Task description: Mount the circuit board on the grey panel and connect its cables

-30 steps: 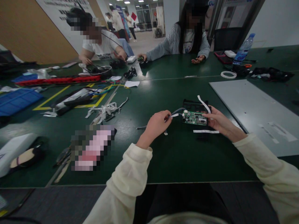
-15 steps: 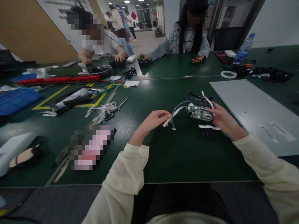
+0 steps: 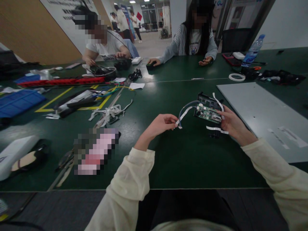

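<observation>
In my right hand (image 3: 232, 123) is a green circuit board (image 3: 208, 114) seated in a black plastic casing (image 3: 204, 97), held by its right end above the table. My left hand (image 3: 162, 126) pinches the loose end of a white ribbon cable (image 3: 187, 112) that runs from the board's left side. A thin bluish-grey cable (image 3: 186, 104) arcs beside it, its small connector hanging by my left fingertips. Two more white strips stick out near my right hand, one upward and one below the board. A small dark part (image 3: 213, 136) shows under the lower strip, partly hard to make out.
A grey panel (image 3: 255, 106) lies at the right. Leftward are a phone (image 3: 102, 150), tangled white strips (image 3: 109, 114), a blue basket (image 3: 20, 102) and a red strip (image 3: 62, 81). Two people sit across the green table (image 3: 173, 166); a water bottle (image 3: 252, 53) stands far right.
The board in my right hand has tilted a little. My left fingers have shifted slightly along the ribbon, nearer the small connector. Across the table, a person's hand has moved with a dark object.
</observation>
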Available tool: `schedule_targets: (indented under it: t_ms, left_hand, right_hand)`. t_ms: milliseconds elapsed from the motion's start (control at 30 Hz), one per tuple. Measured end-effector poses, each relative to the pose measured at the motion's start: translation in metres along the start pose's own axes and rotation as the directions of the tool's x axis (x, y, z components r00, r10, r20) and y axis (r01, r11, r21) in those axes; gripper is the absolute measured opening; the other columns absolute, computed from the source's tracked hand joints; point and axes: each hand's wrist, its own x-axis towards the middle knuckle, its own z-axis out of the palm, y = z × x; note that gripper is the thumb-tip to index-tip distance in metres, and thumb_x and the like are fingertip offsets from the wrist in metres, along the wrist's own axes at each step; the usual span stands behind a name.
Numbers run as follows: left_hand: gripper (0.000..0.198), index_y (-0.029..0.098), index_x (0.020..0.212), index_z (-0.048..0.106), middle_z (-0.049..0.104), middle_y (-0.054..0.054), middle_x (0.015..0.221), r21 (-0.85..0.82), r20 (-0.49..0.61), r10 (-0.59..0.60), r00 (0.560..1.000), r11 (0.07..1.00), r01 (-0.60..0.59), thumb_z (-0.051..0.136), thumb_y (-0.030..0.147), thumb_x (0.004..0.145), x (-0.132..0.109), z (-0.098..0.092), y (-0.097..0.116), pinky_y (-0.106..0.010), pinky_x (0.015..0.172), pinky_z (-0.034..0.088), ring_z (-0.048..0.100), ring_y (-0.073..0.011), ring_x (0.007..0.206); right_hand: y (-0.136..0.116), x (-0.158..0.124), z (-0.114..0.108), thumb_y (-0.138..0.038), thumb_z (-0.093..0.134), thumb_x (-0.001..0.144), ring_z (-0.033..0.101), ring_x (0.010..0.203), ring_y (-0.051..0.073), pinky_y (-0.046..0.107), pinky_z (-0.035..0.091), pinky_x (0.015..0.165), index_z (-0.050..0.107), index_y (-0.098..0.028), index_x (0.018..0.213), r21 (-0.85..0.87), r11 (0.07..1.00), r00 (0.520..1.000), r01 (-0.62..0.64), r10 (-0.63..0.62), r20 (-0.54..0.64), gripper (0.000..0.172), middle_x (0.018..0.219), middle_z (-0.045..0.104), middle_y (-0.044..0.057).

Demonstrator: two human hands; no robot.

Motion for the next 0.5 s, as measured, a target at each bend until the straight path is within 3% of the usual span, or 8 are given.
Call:
schedule_targets:
  t_ms: [167, 333, 500]
  left_hand:
    - [0.027, 0.017, 0.099, 0.066, 0.067, -0.001, 0.078, 0.022, 0.007, -0.068, 0.998, 0.997, 0.068, 0.068, 0.024, 0.073, -0.002, -0.002, 0.005, -0.025, 0.065, 0.047, 0.061, -0.0112, 0.069]
    - [0.028, 0.017, 0.097, 0.066, 0.068, -0.001, 0.078, 0.043, 0.084, -0.148, 0.986, 0.989, 0.144, 0.071, 0.022, 0.07, -0.006, -0.007, 0.011, -0.025, 0.062, 0.046, 0.061, -0.0111, 0.066]
    - [0.031, 0.019, 0.096, 0.067, 0.069, 0.001, 0.073, 0.123, 0.149, -0.197, 0.969, 0.976, 0.179, 0.073, 0.023, 0.066, -0.007, -0.014, 0.001, -0.025, 0.062, 0.046, 0.064, -0.0133, 0.068]
  right_hand:
    - [-0.001, -0.002, 0.004, -0.026, 0.071, 0.071, 0.066, 0.094, 0.021, 0.036, 0.057, 0.076, 0.058, -0.029, 0.112, -0.056, 0.998, 1.0, 0.003, -0.003, -0.01, 0.044, 0.11, 0.067, 0.001]
    - [-0.003, -0.003, 0.005, -0.027, 0.072, 0.069, 0.065, 0.098, 0.023, 0.039, 0.057, 0.077, 0.059, -0.029, 0.111, -0.082, 0.996, 1.0, 0.019, -0.021, -0.02, 0.044, 0.111, 0.067, 0.001]
    - [-0.007, 0.005, -0.008, -0.027, 0.072, 0.067, 0.065, 0.095, 0.02, 0.032, 0.059, 0.072, 0.062, -0.031, 0.1, -0.014, 0.999, 0.989, 0.048, -0.049, -0.143, 0.035, 0.104, 0.067, -0.003]
